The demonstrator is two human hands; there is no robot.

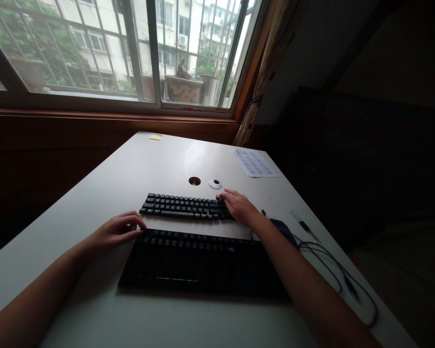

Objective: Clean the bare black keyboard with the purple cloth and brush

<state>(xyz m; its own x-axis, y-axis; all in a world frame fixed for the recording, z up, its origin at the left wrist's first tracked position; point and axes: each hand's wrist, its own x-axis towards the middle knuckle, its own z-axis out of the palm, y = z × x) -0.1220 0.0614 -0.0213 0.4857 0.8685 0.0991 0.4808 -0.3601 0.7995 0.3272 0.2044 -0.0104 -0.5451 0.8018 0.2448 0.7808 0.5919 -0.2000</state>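
Note:
Two black keyboards lie on the white table (pixel 105 193). The smaller keyboard (pixel 181 207) is farther away, and the larger keyboard (pixel 203 270) lies nearer, below it. My left hand (pixel 121 229) has its fingers bent at the larger keyboard's upper left corner; whether the fingertips grip anything is hard to tell. My right hand (pixel 239 207) rests over the right end of the smaller keyboard, thumb and fingers near its top edge and partly covering the keys. My right forearm passes over the larger keyboard's right side.
Beyond the keyboards are a round hole (pixel 195 181) and a white ring-shaped cover (pixel 215 183). A printed sheet (pixel 253 163) and a yellow note (pixel 155 137) lie farther back. Black cables (pixel 326 253) and a dark purple object (pixel 282 231) are at the right, partly behind my forearm.

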